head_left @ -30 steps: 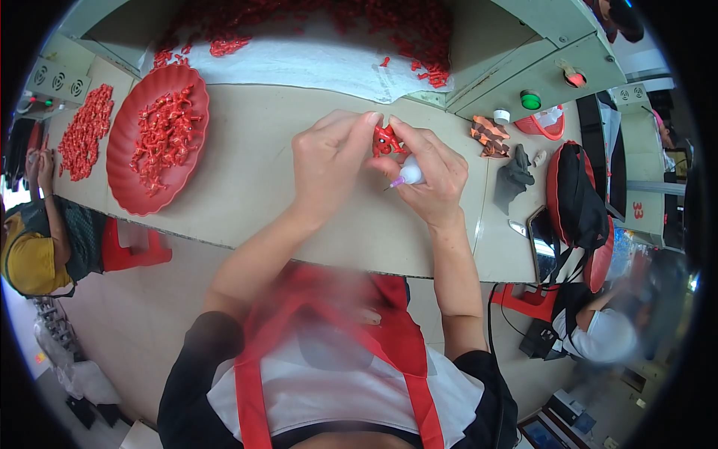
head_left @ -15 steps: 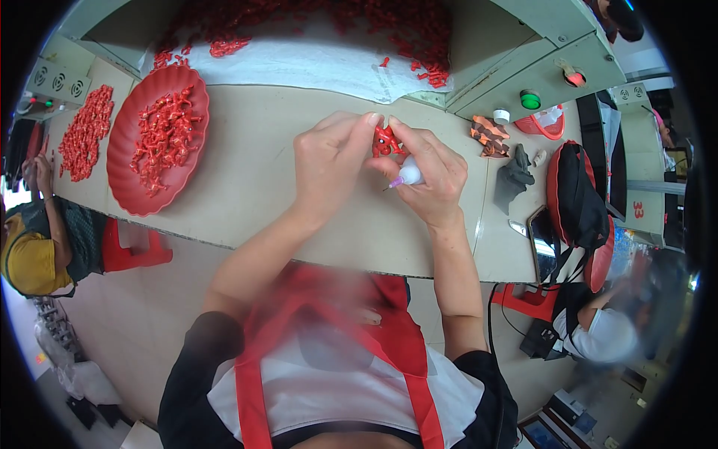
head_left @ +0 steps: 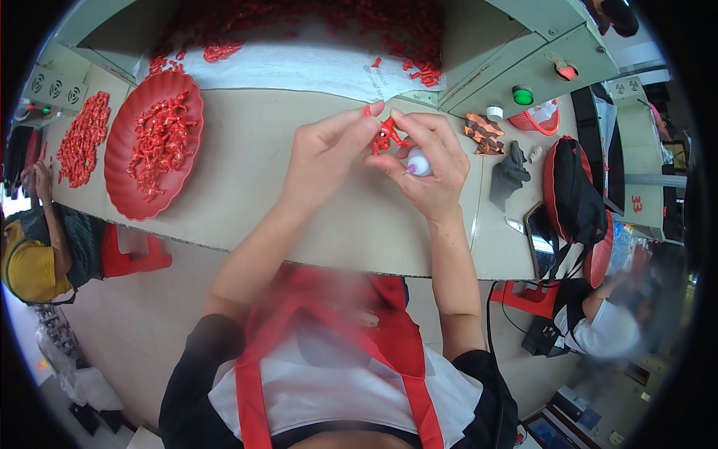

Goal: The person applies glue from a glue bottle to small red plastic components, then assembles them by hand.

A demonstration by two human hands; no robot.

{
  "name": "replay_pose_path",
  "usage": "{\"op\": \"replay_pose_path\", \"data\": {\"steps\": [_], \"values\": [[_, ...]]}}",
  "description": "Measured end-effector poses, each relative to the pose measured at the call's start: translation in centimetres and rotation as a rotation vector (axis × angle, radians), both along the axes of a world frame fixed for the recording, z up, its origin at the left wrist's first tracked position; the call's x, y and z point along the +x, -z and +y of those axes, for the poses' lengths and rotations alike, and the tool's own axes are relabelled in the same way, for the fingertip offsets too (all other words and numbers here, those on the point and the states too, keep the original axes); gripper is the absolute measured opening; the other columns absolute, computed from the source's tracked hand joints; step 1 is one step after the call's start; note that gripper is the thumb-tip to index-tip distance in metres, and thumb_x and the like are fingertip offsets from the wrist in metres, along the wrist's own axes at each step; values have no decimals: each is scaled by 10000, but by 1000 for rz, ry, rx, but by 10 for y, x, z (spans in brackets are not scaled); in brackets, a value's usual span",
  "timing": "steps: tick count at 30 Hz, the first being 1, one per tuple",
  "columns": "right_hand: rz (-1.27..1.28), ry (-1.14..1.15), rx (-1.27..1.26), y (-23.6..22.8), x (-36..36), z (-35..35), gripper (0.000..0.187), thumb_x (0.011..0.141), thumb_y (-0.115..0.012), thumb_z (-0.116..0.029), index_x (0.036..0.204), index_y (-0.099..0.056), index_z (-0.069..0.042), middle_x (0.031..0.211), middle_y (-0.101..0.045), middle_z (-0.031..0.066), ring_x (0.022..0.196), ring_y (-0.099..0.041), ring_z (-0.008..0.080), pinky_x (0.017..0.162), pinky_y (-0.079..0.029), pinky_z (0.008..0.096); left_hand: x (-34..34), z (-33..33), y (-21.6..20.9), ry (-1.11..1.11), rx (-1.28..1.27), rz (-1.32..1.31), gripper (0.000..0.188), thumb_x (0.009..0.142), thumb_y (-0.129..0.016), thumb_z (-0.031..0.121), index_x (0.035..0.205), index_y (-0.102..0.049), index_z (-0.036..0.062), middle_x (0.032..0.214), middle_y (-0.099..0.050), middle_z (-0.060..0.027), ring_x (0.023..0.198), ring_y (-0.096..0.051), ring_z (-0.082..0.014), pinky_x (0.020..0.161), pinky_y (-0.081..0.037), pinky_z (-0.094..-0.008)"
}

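Above the middle of the worktable my two hands meet. My right hand [head_left: 439, 161] pinches a small shiny red figurine [head_left: 385, 137] between thumb and forefinger. The same hand also keeps a small white bottle [head_left: 419, 162] with a thin purple nozzle against its palm. My left hand [head_left: 327, 152] is closed close beside the figurine, with a tiny red piece [head_left: 367, 111] at its fingertips. On the left, a red scalloped tray [head_left: 120, 166] bears a heap of similar red figurines [head_left: 161, 146].
More red parts [head_left: 84, 140] lie left of the tray. Across the far side, a metal booth holds red pieces on white cloth [head_left: 299, 69]. At right are a grey cloth [head_left: 510, 176], a phone [head_left: 540, 236], a black-and-red bag [head_left: 574, 191] and a red basket [head_left: 546, 123].
My left fingertips have drawn slightly away from the figurine, and a tiny red piece now shows at them. The figurine and bottle have turned a little in my right hand.
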State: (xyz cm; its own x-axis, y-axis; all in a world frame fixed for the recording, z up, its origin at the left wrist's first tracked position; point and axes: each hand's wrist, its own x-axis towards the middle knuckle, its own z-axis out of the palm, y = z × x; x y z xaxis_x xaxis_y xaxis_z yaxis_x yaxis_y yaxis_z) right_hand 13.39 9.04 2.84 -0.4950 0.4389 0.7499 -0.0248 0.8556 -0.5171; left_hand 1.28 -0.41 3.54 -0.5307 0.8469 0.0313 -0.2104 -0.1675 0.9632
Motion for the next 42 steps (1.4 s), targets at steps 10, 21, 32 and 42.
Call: {"op": "replay_pose_path", "data": {"steps": [10,21,32,42], "values": [[-61,28,-119,-1,1,0,582,484,-849,-178,1027,-657,-94,926,-579,59,667,-603,147,566,-501,257,-7,0,5,193,45,-118,251,843,-574,7,1086,-572,-57,1034,-621,-129,928,-628,-196,794,-522,-293],[76,-122,-142,-10,7,-7,184,675,-706,59,833,-619,19,817,-626,118,679,-590,138,571,-454,214,7,5,8,-176,143,539,395,748,-597,-145,1121,-570,-20,992,-527,-78,881,-619,-162,718,-536,-231],[82,-76,-254,-5,3,-8,175,671,-705,40,800,-601,-16,770,-628,89,685,-619,185,602,-483,253,5,4,13,-273,148,792,374,704,-657,-107,1047,-633,39,905,-535,-58,774,-613,-123,631,-524,-222],[45,-55,-415,-1,2,-7,131,700,-691,27,792,-607,-12,774,-635,79,690,-618,167,609,-478,249,5,6,15,-273,106,768,347,697,-685,-82,1021,-643,35,863,-538,-53,752,-612,-124,630,-546,-227]]}}
